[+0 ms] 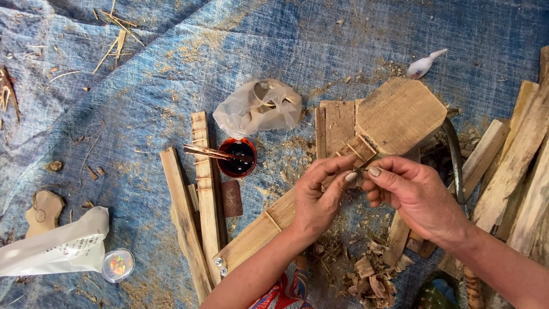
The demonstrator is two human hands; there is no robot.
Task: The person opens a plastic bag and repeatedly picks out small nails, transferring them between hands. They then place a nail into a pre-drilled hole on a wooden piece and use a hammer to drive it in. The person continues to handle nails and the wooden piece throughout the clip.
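Observation:
My left hand [320, 197] and my right hand [414, 191] meet at centre right, fingertips pinched together on a thin dark sliver of wood [361, 169]. They hover over a long wooden plank [257, 234] that runs diagonally toward a thick wooden block [400, 114]. Just left of my hands sits a small round dish of dark red liquid [237, 157] with thin sticks [209, 151] resting across its rim.
Blue tarp [143, 86] covers the ground. Wooden slats [197, 212] lie at centre left, more planks [514, 166] at right. A crumpled clear plastic bag [258, 107], a white bag [54, 246] with a small jar lid [117, 265], wood shavings [366, 274] and a curved metal blade [454, 157].

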